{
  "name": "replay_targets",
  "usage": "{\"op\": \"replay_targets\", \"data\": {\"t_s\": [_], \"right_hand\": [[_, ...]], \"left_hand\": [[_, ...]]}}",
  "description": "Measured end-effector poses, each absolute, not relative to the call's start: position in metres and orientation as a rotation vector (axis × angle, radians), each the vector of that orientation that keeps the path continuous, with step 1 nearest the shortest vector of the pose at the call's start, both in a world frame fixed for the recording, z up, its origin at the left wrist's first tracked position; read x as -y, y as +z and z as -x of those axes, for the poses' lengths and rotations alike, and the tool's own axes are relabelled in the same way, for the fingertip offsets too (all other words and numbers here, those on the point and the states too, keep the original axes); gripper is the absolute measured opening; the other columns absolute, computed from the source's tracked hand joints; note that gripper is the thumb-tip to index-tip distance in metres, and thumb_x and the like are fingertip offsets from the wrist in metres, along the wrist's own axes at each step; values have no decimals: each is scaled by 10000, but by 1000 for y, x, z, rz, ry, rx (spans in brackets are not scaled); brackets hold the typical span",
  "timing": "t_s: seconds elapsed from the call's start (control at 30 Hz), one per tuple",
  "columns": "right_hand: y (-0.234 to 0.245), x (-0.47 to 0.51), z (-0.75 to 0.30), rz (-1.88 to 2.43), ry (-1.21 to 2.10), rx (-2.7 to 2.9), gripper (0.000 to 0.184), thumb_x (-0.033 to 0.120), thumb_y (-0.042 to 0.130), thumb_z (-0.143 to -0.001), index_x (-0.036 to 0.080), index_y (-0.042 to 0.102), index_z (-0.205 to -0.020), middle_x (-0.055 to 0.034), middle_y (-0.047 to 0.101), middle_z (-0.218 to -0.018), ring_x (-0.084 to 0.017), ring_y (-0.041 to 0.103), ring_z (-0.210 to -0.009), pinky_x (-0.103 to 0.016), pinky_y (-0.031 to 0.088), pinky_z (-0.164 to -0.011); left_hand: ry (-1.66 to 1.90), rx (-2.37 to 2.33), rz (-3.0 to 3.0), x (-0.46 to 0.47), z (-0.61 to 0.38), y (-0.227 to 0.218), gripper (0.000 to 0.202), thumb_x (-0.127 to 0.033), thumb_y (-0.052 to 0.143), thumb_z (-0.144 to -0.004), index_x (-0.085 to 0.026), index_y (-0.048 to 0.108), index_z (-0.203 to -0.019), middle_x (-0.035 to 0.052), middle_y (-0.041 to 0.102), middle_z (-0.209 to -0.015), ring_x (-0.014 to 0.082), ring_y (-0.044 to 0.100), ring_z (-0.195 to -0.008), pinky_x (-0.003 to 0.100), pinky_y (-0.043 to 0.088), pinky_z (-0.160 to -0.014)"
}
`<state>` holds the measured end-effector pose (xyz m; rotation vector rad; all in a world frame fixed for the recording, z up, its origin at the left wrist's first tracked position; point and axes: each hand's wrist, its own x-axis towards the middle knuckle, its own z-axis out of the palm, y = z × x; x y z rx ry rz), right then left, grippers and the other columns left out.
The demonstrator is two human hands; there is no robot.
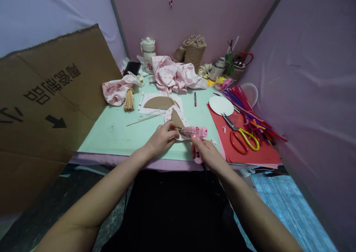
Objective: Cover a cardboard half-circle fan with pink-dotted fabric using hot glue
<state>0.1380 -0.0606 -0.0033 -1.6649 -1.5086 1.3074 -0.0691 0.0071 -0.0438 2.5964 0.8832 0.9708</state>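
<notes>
My right hand (207,153) is closed round a pink hot glue gun (196,133) with a red light on its side, nozzle pointing left. My left hand (164,137) pinches the near edge of a small brown cardboard wedge (176,118) lying on pink dotted fabric (178,114), just left of the nozzle. Both hands work near the front edge of the mint-green table (116,133). A larger brown cardboard fan shape (160,102) lies on white fabric behind them.
A big cardboard sheet (47,107) leans at the left. Red paper (250,148) on the right carries scissors (241,137), a white disc (221,105) and pipe cleaners (247,107). Wooden sticks (129,100), crumpled pink cloth (175,75), twine (194,49) and a bottle (148,53) stand behind.
</notes>
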Motion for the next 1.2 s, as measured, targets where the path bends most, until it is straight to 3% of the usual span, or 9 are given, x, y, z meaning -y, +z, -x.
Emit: {"op": "replay_targets", "data": {"t_s": [0.63, 0.83, 0.93, 1.2], "right_hand": [[-3, 84, -162, 1787, 1225, 1463, 622, 659, 392, -888, 183, 581, -535, -8, 530, -480, -133, 491, -500, -262, 367, -551], [-7, 82, -162, 1744, 1279, 1338, 578, 669, 473, -839, 141, 708, -851, -35, 658, -675, -153, 557, -595, -258, 397, -569], [-9, 82, -163, 1762, 1273, 1339, 581, 661, 486, -833, 133, 717, -906, -41, 664, -718, -154, 554, -614, -260, 404, -578], [-7, 83, -163, 1822, 1156, 1422, 531, 618, 478, -836, 130, 684, -787, -56, 654, -696, -176, 574, -637, -275, 421, -593]], "left_hand": [[923, -937, -2593, -7, 69, -44, 121, -93, 570, -874, -180, 654, -882, 84, 540, -1085, 222, 574, -1037, 395, 485, -885], [927, -932, -2595, -6, 69, -43, 119, -94, 575, -877, -183, 651, -898, 78, 542, -1094, 216, 571, -1036, 406, 482, -895], [920, -933, -2580, -6, 68, -43, 120, -100, 572, -879, -189, 651, -895, 72, 544, -1088, 214, 568, -1035, 405, 485, -891], [912, -948, -2581, -6, 68, -44, 123, -112, 567, -878, -188, 663, -892, 79, 547, -1096, 221, 569, -1044, 417, 486, -905]]}}
